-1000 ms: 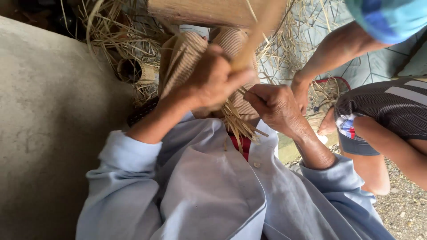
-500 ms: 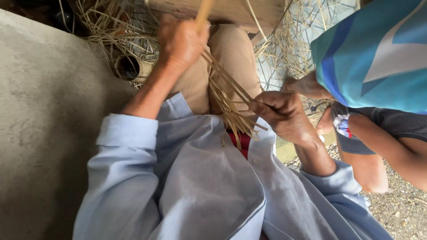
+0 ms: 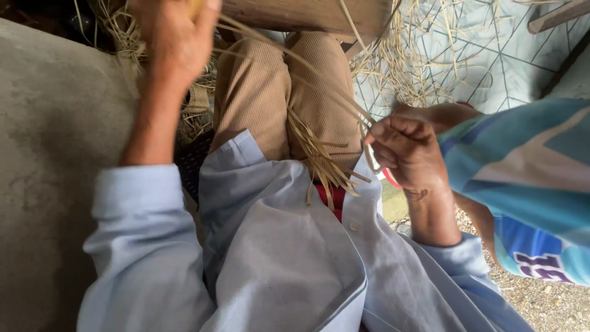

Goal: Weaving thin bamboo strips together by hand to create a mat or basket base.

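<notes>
Straw-littered floor [image 3: 430, 67] | dry tan strands [image 3: 319, 147] taut | left hand [image 3: 175, 37], right hand [image 3: 405, 150] both grip strands

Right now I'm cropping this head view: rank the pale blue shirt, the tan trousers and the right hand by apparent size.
1. pale blue shirt
2. tan trousers
3. right hand, though nearness to the camera enlarges it.

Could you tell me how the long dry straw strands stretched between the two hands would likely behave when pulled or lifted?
The thin tan straw strands curve between the left hand and right hand, so probably flexible and light. Frayed ends on the lap suggest they split easily.
</notes>
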